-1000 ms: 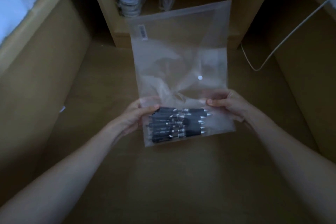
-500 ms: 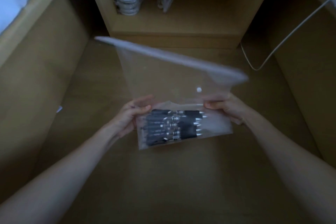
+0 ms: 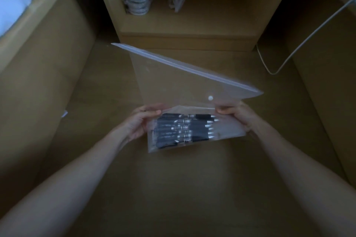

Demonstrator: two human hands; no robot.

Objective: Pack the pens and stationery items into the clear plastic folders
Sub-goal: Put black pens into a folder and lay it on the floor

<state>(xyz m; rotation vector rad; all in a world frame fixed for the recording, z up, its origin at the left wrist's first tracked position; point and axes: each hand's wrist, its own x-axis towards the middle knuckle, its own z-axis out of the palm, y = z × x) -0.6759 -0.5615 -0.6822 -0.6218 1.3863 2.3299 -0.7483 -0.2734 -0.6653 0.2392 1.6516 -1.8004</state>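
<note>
Clear folder (image 3: 192,82) now tipped flat, pens (image 3: 183,131) settled at 6 o'clock; left hand (image 3: 137,123) and right hand (image 3: 240,114) fingers pinch its sides. Snap next.

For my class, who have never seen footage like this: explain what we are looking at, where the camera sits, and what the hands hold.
There is no machine here, only a person's two bare hands. A camera worn on the head looks forward and down at them. The left hand and right hand pinch the two sides of a clear plastic folder, held above a wooden surface. A bundle of black pens lies inside its lower end. A white cable trails at the right.
</note>
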